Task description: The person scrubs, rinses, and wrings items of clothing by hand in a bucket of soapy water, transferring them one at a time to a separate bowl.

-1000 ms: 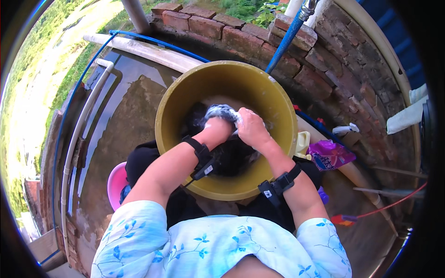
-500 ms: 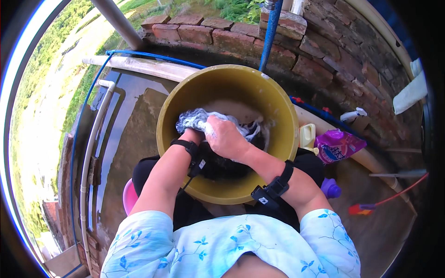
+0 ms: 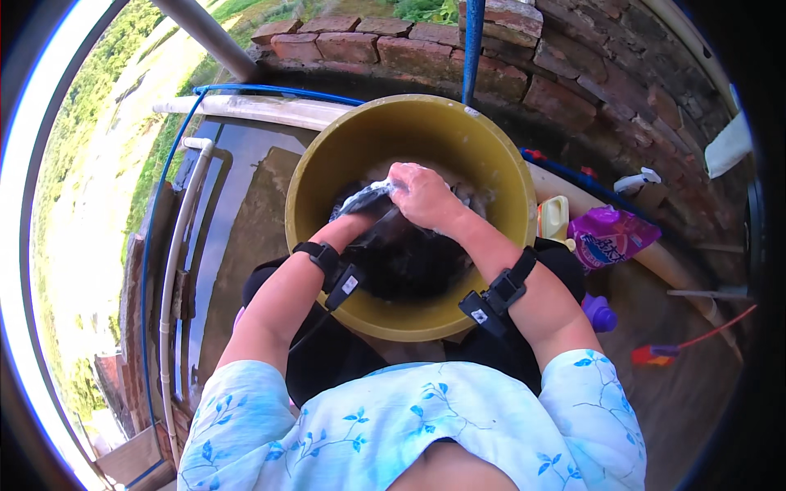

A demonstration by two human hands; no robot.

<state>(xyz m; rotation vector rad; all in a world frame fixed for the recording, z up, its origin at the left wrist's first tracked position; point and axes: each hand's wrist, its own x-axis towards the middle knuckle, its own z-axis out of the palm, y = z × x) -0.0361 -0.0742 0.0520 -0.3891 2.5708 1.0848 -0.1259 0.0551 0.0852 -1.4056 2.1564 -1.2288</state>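
A large yellow-brown tub (image 3: 327,155) stands between my knees, with dark water and soaked fabric in it. Inside the tub, my right hand (image 3: 426,195) is closed, its fingers gripping a sudsy wet cloth (image 3: 368,196). That cloth lies over the front of my left hand (image 3: 357,227), hiding its fingers. Both hands are close together near the tub's middle, above the dark water. Paler foam shows at the far side of the tub, behind my right hand.
Right of the tub are a pale yellow bottle (image 3: 553,218), a purple packet (image 3: 610,237) and a purple bottle (image 3: 600,313). A red-and-orange brush-like thing (image 3: 655,354) lies farther right. A low brick wall (image 3: 417,57), blue hose (image 3: 278,94) and pale pipe (image 3: 174,262) surround the spot.
My right hand has moved up and to the right, pulling the cloth along. Less of the white cloth shows now, and it is draped over my left hand.
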